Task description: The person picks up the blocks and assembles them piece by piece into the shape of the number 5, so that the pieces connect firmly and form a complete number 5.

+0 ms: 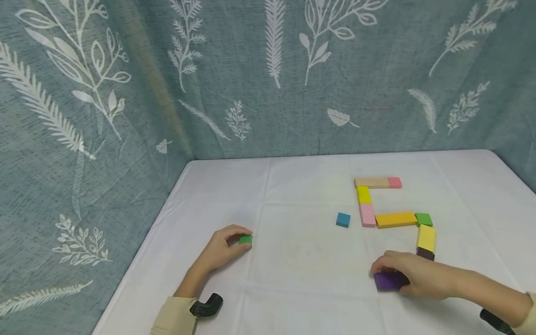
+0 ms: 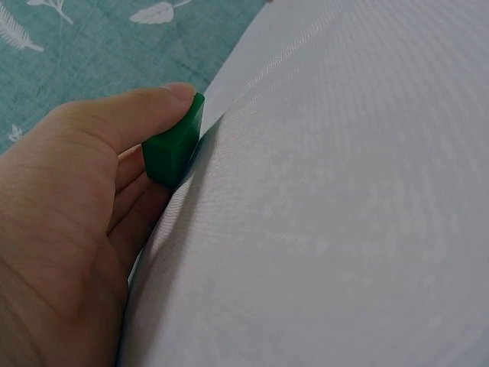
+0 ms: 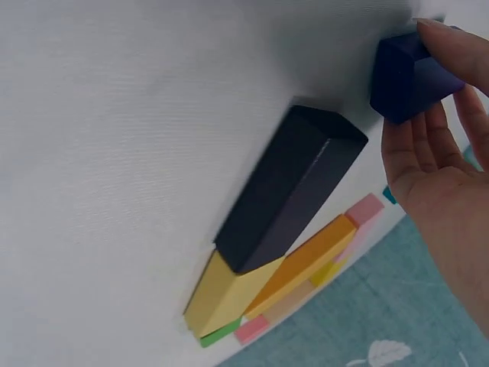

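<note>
My left hand pinches a small green block between thumb and fingers, low at the white tabletop on the left. On the right, my right hand grips a purple block from both sides, near the table surface. In the right wrist view, a gap separates this purple block from a black block. The black block joins end to end with a yellow block; in the head view the right hand hides most of it. A second green block touches the yellow block's far end.
The row continues with an orange block, a pink block, a bright yellow block, a tan block and a darker pink block. A blue block lies apart, left of the row. Patterned curtains border the table.
</note>
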{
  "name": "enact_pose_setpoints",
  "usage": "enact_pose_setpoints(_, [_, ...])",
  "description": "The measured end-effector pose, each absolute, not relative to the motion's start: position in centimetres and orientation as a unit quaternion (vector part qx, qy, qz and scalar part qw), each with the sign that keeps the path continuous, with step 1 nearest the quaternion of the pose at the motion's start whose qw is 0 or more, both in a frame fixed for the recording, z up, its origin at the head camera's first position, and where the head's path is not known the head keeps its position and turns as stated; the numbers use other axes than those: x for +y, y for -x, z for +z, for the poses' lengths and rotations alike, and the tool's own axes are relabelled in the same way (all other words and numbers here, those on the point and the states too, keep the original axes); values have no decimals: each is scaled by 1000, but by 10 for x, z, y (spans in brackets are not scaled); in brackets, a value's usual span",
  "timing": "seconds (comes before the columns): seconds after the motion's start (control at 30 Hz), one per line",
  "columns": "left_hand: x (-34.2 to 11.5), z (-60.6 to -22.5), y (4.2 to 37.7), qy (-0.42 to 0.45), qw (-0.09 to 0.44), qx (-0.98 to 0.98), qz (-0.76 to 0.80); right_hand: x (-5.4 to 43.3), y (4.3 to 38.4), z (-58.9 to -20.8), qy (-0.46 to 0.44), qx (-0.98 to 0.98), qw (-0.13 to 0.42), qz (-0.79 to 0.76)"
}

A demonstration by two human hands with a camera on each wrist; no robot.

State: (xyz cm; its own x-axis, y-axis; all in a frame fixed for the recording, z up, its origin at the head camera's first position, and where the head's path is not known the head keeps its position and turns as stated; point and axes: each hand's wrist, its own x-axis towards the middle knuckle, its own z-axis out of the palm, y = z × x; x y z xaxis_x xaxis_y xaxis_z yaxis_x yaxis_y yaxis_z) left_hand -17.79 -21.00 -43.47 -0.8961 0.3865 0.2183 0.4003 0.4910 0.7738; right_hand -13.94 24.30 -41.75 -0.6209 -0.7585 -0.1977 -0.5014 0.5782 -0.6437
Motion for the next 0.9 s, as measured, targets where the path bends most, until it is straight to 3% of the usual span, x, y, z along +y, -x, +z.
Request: enact_pose_setpoints(0.9, [-211,-436,179,229,8,-865,-446,264,151,-414,362,833,290,-303])
